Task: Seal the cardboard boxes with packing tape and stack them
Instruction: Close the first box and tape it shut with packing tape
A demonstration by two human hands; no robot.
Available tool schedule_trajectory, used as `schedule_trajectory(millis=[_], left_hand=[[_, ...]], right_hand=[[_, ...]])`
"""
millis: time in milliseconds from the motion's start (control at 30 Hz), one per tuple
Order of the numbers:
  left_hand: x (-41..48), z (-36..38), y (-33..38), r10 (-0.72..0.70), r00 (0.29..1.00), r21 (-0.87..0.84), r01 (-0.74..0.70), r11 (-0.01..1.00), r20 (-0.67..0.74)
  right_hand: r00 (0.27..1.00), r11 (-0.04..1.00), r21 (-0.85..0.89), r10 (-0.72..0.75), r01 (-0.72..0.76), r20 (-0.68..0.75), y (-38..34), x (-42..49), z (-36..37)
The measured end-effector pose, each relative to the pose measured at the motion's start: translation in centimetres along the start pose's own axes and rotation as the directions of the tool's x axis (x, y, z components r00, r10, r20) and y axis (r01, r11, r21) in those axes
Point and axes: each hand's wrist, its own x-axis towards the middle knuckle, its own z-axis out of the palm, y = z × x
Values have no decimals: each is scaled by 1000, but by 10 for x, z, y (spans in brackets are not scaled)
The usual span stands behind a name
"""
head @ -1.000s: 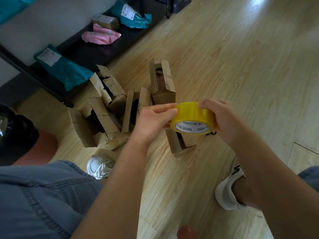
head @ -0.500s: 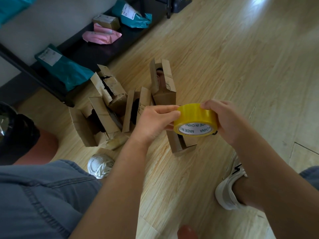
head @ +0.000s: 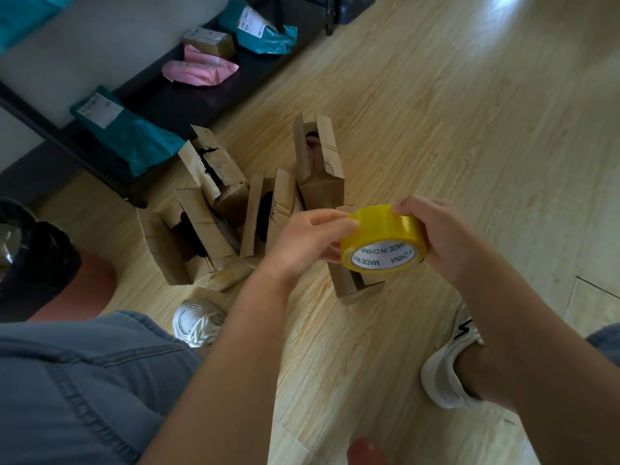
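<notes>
Packing tape roll, yellow, is held over the wooden floor by both hands: the right hand grips its far side and the left hand pinches its near edge. Open cardboard boxes stand on the floor just behind.

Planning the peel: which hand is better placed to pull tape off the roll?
Left, probably: the left hand has fingertips on the outer face of the tape roll; the right hand wraps it.
</notes>
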Motion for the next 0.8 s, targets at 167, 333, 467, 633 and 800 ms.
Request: schedule_trajectory(millis=[167, 333, 467, 633, 800], left_hand=[[3, -1, -3, 29, 998, 12, -28, 1000, -55], [4, 1, -4, 32, 998, 38, -30, 999, -55], [4, 0, -5, 50, 993, 34, -47, 998, -103], [8, -3, -9, 28, 982, -53, -39, 998, -189], [9, 4, -20, -256, 965, -166, 262, 950, 58]], right_hand=[[1000, 1000, -20, -15, 15, 12, 1, 1, 0], [1000, 1000, -14, -12, 12, 26, 4, 1, -4], [1000, 999, 29, -21, 21, 20, 4, 0, 0], [1000, 981, 195, 8, -12, 24, 4, 0, 4], [998, 972, 234, -5, -10, 64, 4, 3, 11]])
